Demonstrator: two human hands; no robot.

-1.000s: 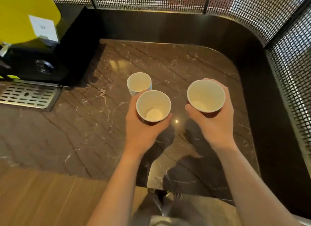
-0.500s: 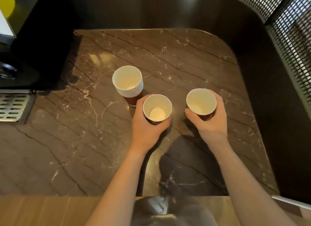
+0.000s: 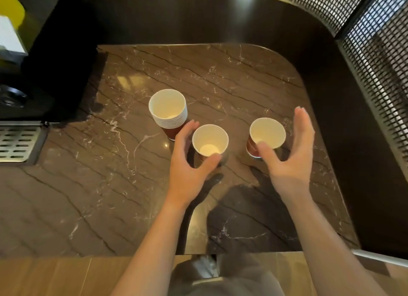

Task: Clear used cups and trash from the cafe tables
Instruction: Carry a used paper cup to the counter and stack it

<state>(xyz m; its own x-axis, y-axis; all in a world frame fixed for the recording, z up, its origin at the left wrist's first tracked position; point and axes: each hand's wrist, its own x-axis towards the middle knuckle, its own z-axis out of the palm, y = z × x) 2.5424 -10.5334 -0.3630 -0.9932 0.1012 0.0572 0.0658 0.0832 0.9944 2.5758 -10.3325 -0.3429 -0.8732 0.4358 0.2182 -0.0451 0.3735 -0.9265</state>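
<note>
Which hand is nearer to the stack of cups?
Left. The left hand flanks the middle cup, fingertips beside the stack of cups; the right hand is farther right.

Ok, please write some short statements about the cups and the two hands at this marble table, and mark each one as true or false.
1. The stack of cups stands upright on the marble table. True.
2. The right hand grips the right cup. False: its fingers are straight and the hand is open beside the cup.
3. The middle cup is full of coffee. False: its pale bottom shows, so it looks empty.
4. The left hand is curved around the middle cup. True.
5. A metal grate lies to the left of the cups. True.
</note>
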